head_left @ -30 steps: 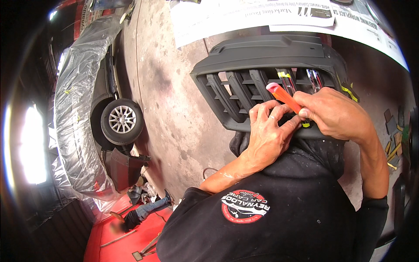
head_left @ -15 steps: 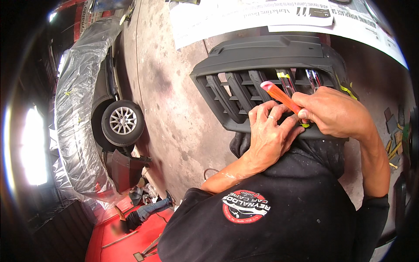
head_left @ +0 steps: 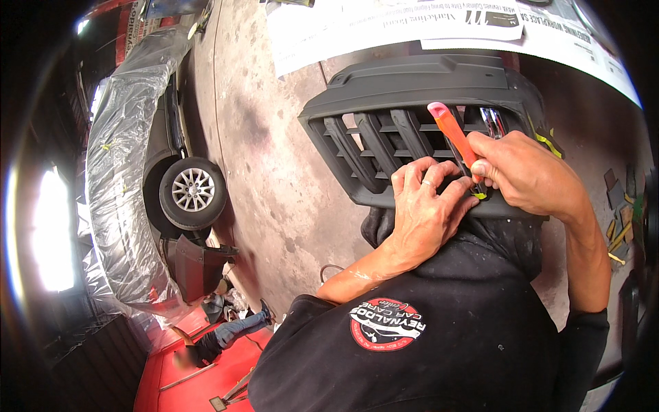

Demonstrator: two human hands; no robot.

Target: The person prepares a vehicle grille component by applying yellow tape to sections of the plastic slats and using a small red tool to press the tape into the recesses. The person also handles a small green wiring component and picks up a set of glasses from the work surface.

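A black plastic car grille lies in front of me, propped against my lap. My left hand grips its near frame, fingers bent over the bars and thumb on the edge. My right hand is closed round an orange cutter knife, whose handle end points up and away from me. The knife's lower end comes down beside my left fingertips, by a bit of yellow tape on the near frame. A shiny chrome strip shows on a slat to the right. The cutting tip cannot be made out.
Newspaper covers a surface beyond the grille. To the left stands a car under clear plastic sheeting, its wheel exposed. Another person is at the lower left on red flooring. Loose tools lie at the right.
The cutter knife has tilted more upright, its handle end moving right and away from my left hand's fingers. My right hand has shifted slightly; my left hand stays on the grille.
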